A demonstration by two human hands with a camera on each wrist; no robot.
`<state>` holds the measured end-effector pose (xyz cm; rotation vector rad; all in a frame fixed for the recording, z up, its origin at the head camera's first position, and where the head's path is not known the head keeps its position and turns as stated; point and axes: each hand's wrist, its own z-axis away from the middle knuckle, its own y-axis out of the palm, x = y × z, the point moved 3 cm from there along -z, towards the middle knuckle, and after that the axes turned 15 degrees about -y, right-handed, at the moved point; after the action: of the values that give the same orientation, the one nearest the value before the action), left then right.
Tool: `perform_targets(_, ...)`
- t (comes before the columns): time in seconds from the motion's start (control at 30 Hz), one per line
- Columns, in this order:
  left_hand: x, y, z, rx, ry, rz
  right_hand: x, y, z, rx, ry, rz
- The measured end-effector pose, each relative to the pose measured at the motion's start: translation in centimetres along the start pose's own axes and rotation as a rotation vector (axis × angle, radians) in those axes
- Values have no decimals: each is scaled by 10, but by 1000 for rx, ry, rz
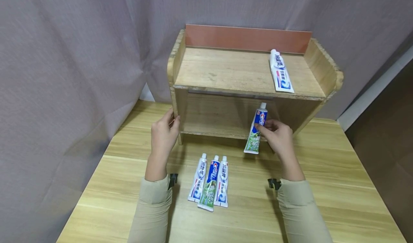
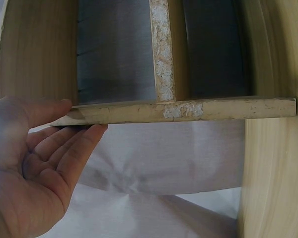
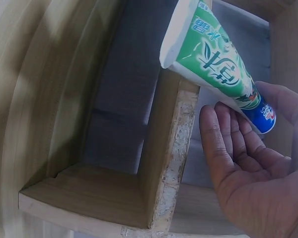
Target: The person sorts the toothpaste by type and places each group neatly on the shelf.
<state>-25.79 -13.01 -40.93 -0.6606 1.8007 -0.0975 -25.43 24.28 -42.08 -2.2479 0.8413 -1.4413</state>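
My right hand holds a blue-and-green toothpaste tube between thumb and fingers, cap up, in front of the wooden shelf's lower opening. The right wrist view shows the tube from its flat end, near the lower board's edge. With thumb on one face and fingers on the other, my left hand pinches the shelf's left side panel. On the table between my forearms lie a white tube, a blue-and-green tube and another white tube, side by side, caps towards the shelf.
The two-level wooden shelf stands at the back of the table. One white toothpaste tube lies on its top board, towards the right. Grey cloth hangs behind and at left; a brown panel stands at right.
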Motion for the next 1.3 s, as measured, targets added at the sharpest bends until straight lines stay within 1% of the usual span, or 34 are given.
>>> perform_targets(0.23,0,0,0,6,-7,2,-4,2,-3,6,19,4)
perform_targets(0.4,1,1,0,4,-4,-5,-9,5,-6,44,65,-22)
perform_targets(0.5,1,1,0,2,-4,-8,-11,6,-7,67,81,-10)
perform_targets(0.63,0,0,0,0,-6,-11,-12,6,-8,79,91,39)
perform_targets(0.73,0,0,0,1,-9,-7,-12,6,-9,87,104,46)
perform_targets(0.87,1,0,-1,3,-14,-5,-12,6,-11,110,102,59)
perform_targets(1.1,1,0,-1,-2,-10,0,-12,5,-15,189,89,120)
perform_targets(1.3,1,0,-1,0,-12,-4,-11,5,-17,215,81,162)
